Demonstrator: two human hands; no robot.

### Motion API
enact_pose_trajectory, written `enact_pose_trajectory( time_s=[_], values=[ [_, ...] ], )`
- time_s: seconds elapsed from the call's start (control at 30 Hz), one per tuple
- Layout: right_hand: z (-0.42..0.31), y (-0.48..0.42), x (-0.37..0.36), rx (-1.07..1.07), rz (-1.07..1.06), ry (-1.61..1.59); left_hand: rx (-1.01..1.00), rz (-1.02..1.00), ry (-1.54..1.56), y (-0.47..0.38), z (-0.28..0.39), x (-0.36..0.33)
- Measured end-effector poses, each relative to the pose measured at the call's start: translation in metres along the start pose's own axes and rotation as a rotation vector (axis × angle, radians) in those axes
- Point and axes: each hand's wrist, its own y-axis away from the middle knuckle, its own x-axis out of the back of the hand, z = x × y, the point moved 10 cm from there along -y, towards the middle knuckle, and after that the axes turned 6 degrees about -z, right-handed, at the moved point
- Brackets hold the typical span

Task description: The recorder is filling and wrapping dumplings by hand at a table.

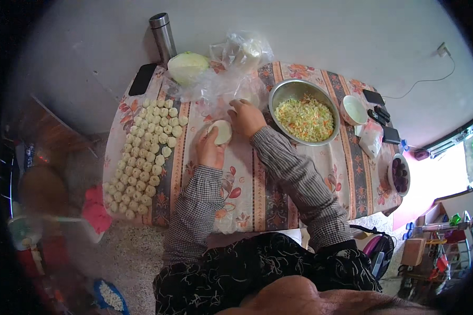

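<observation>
A round, pale dough wrapper [223,132] rests in my left hand [211,147], with the thumb across it. My right hand [247,118] is just beyond it, fingers bent at the edge of a clear plastic bag [242,88]; whether they pinch anything cannot be made out. Right of that hand stands a steel bowl [274,114] of finely chopped vegetable filling [305,119], mostly pale green with orange bits. To the left, many small folded dumplings [146,153] sit in close rows on the patterned tablecloth [236,212].
Along the back are a smartphone [142,80], a steel flask [163,39], a cabbage [187,66] and another plastic bag [252,45]. At right lie a small bowl [354,110], a white packet [371,139], dark devices [378,115] and a dish of purple round items [400,175].
</observation>
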Motion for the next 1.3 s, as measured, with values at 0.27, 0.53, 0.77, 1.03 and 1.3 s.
enact_pose_trajectory(
  time_s=[0.27,0.53,0.77,1.03,1.3],
  values=[
    [0.064,0.04,0.14,-0.061,0.071,0.328,0.304,-0.214,-0.037,0.026,-0.048,-0.037],
    [0.102,0.055,0.118,-0.075,-0.262,0.22,0.438,-0.345,-0.051,0.042,-0.071,-0.046],
    [0.103,0.078,0.118,-0.021,-0.291,0.321,0.489,-0.394,-0.072,0.048,-0.074,-0.053],
    [0.118,0.076,0.16,-0.16,-0.101,0.122,0.528,-0.421,-0.048,0.055,-0.076,-0.061],
    [0.037,0.088,0.101,-0.056,-0.263,-0.291,0.462,-0.484,-0.009,0.05,-0.074,-0.064]
  ],
)
